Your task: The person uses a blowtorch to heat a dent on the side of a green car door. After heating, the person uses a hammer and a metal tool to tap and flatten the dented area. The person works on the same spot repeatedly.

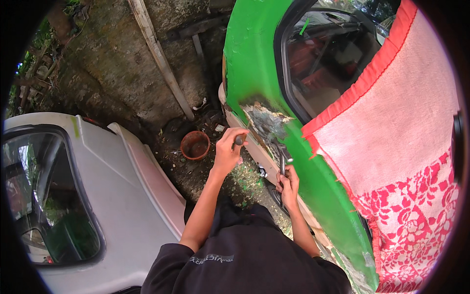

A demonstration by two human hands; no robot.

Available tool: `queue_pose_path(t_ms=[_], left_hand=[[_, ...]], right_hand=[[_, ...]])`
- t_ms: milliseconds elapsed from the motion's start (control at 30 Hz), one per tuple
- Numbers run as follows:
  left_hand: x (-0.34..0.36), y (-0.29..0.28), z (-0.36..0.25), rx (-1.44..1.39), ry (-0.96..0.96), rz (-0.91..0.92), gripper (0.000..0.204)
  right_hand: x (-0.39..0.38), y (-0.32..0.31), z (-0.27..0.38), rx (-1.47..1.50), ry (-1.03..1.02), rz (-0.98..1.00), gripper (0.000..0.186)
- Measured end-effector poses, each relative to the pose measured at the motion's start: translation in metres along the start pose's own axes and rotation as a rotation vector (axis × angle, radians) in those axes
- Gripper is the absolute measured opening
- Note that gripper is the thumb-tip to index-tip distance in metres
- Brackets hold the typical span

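My left hand [228, 149] is closed around a short tool with a dark round end [239, 140]; the rest of it is hidden by my fingers. It is held up beside the green car body [313, 169]. In my right hand [289, 185] is a hammer [282, 159], gripped by its handle, with its metal head up near the green panel. Just beyond the hammer head, a rough patch [267, 122] shows grey and flaking through the green paint, with dark marks around its upper edge.
A pink and red floral towel [377, 117] drapes over the car beside its window [333, 59]. On the left stands a silver car [105, 166]. A reddish-brown bucket [195, 145] sits on the littered ground, and a long wooden plank [161, 59] lies beyond it.
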State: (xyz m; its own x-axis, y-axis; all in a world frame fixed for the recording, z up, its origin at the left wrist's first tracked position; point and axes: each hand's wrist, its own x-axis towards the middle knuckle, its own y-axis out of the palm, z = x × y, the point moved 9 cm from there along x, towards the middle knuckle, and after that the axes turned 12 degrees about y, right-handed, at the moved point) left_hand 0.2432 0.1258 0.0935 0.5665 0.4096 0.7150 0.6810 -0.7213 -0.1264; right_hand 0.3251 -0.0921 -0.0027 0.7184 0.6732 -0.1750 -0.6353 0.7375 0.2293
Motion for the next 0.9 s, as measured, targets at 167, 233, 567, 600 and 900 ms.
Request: queue_pose_path(t_ms=[167,233,567,600,900], left_hand=[[0.000,0.026,-0.017,0.220,0.152,0.021,0.036],[-0.002,0.031,-0.021,0.261,0.163,-0.023,0.034],[-0.022,0.053,-0.011,0.319,0.011,-0.017,0.037],[-0.024,0.056,-0.010,0.340,-0.003,-0.013,0.038],[-0.011,0.084,-0.015,0.385,0.068,0.177,0.051]], right_hand=[[0.000,-0.015,0.005,0.022,0.009,0.021,0.012],[0.000,-0.018,0.005,0.029,0.023,0.048,0.011],[-0.003,-0.033,-0.002,-0.029,0.065,0.040,0.009],[-0.003,-0.035,-0.001,-0.025,0.068,0.041,0.009],[-0.020,-0.042,0.020,-0.107,-0.193,0.004,0.017]])
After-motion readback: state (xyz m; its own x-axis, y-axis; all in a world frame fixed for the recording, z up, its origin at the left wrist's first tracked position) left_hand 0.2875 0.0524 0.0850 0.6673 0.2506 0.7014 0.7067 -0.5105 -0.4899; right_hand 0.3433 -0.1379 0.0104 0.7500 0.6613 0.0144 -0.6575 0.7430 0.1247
